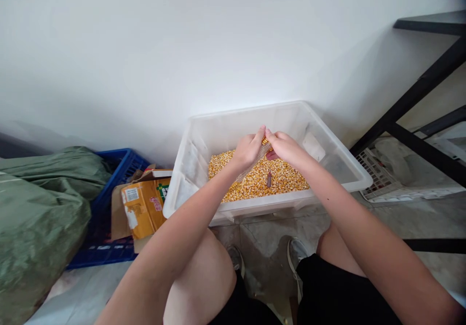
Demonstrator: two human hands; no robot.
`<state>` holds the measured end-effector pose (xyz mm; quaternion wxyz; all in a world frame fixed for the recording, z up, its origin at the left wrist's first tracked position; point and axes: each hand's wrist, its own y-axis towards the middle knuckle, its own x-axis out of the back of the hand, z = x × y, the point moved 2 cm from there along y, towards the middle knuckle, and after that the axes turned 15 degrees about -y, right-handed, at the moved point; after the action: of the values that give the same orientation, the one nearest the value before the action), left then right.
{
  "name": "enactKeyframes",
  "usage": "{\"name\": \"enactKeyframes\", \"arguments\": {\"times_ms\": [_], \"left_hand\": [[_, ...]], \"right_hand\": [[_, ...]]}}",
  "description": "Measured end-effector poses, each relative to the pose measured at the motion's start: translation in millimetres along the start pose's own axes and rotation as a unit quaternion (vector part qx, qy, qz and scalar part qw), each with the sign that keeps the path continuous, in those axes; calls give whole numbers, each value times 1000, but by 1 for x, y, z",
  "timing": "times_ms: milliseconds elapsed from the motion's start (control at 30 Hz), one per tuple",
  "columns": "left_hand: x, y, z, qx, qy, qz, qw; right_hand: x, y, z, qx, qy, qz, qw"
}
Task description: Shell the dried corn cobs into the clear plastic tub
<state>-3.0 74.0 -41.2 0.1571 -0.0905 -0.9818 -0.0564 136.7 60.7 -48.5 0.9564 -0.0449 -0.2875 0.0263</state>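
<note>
My left hand (250, 148) and my right hand (286, 148) meet above a translucent plastic bin (267, 207), thumbs close together and fingers curled. Between them they grip what looks like a clear plastic bag (260, 159), creased and sloping down under my left wrist. Yellow kernels show at its upper end, though my fingers cover much of it. Loose corn kernels (236, 195) spread across the bottom of the bin. On the kernels, below my right hand, lies a small brown elongated object (269, 178) whose kind I cannot make out.
Left of the bin stands a blue plastic crate (104, 251) with torn cardboard packaging (147, 208) and a green sheet (40, 218). A black metal frame (411, 94) and a white basket (378, 174) are at the right. A white wall (218, 39) rises behind.
</note>
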Motion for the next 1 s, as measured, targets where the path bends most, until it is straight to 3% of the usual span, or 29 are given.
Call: {"name": "enactKeyframes", "arguments": {"times_ms": [167, 400, 533, 700, 767, 900, 1000], "left_hand": [[-3, -4, -10, -2, -21, 41, 999], [6, 0, -7, -4, 0, -13, 1000], [7, 4, 4, 7, -37, -48, 998], [5, 6, 8, 56, -71, -49, 995], [4, 4, 3, 56, -69, -36, 995], [-1, -3, -6, 79, -154, 62, 983], [2, -4, -6, 63, -148, 51, 986]], "right_hand": [[-1, -5, 6, 26, -3, 10, 1000], [-4, -11, 10, 66, -62, 3, 996], [-4, -10, 12, 64, -36, 8, 997], [-3, -3, 8, 44, 1, 19, 999], [-3, -3, 8, 47, 14, 25, 998], [-2, -9, 12, 53, 78, 70, 993], [-1, -15, 17, 85, 100, 106, 986]]}}
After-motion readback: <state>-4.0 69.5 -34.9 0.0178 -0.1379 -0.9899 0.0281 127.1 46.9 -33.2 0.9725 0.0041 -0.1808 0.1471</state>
